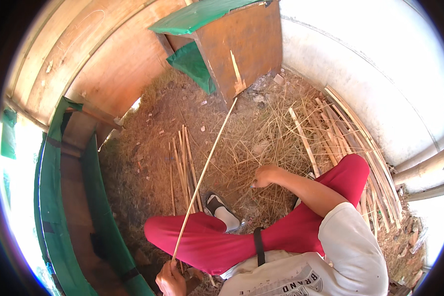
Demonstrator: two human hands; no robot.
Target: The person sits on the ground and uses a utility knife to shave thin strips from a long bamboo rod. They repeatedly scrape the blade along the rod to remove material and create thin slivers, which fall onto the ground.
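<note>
A long, thin bamboo strip (205,170) slants across the view, its far end close to the foot of a brown wooden cabinet. My left hand (171,279), low at the lower edge, has its fingers closed round the near end. Over the heap of thin shavings (274,133) is my right hand (265,176), bent into a fist apart from the strip. A small bluish spot shows at its lower side, but what those fingers hold cannot be made out. My legs are spread, with the strip passing over the left one.
Several cut strips (180,165) lie on the dirt floor left of centre. More long slats (348,130) are piled along the pale right wall. The cabinet (241,42) with a green cover stands ahead. A green-covered wooden frame (49,197) runs along the left.
</note>
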